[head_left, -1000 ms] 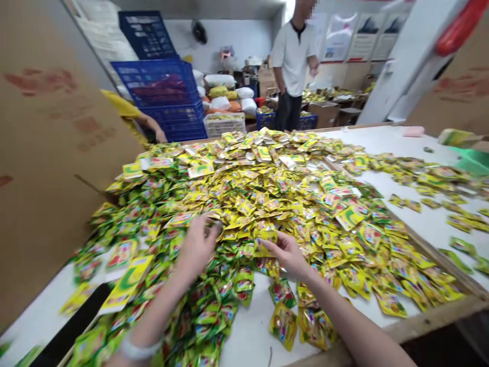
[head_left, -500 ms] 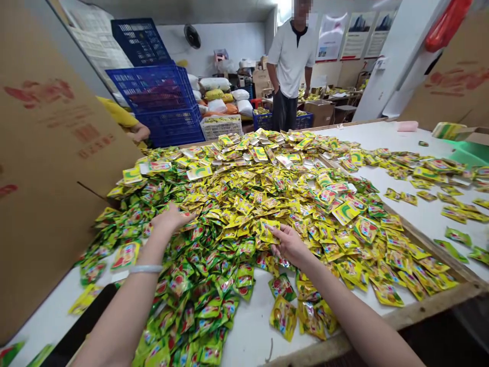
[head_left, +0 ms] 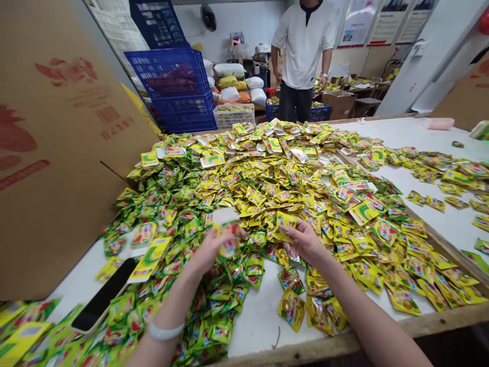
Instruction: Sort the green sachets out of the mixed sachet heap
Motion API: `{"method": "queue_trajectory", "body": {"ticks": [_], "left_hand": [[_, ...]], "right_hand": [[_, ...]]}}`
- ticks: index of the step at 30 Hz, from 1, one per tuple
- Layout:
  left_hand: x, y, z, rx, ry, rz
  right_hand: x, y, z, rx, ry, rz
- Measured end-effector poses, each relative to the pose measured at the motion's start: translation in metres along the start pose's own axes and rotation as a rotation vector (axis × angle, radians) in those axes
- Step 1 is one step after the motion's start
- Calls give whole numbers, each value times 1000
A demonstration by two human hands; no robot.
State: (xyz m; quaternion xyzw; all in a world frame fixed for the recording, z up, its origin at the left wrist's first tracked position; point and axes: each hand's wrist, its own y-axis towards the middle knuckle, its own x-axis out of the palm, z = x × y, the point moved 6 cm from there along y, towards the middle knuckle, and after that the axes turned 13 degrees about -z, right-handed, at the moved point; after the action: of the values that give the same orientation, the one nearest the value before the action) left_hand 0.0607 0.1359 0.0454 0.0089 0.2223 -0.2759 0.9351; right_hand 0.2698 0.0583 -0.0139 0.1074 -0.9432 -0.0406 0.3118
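Sachets [head_left: 267,188]: way too many to count, piled on desk [head_left: 260,316]. 1 green sachet [head_left: 228,239] pinched in left hand [head_left: 208,252] fingers; 1 yellow sachet [head_left: 284,224] clamped by right hand [head_left: 305,242] fingers.

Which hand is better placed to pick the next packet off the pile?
Probably the right hand: it rests on the pile, and though its fingers already pinch a yellow packet, more lie beside them. The left hand is raised, holding a blurred packet.
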Motion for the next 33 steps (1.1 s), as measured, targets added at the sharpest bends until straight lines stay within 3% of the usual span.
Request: {"method": "queue_trajectory", "body": {"ticks": [3,5,7,12,19,23,29,33], "left_hand": [[69,-14,-2,-21,-375,-384],[96,-20,-3,-30,-431,-509],[110,-23,-7,-36,-390,-576],[113,-24,-22,-80,-309,-609],[111,-24,-20,20,-35,-652],[115,-24,-25,-7,-84,-722],[115,-29,-27,-81,-259,-857],[117,-34,-28,-66,-338,-896]], "right_hand": [[-6,-5,-1,-115,-70,44],[-2,-9,1,-157,-146,17],[8,-12,-1,-187,-282,-26],[39,-17,-23,-323,-910,-134],[41,-24,-14,-55,-1293,-384],[41,-27,-12,15,-1329,-452],[45,-27,-26,-247,-1159,-451],[46,-27,-21,-219,-1176,-468]]}}
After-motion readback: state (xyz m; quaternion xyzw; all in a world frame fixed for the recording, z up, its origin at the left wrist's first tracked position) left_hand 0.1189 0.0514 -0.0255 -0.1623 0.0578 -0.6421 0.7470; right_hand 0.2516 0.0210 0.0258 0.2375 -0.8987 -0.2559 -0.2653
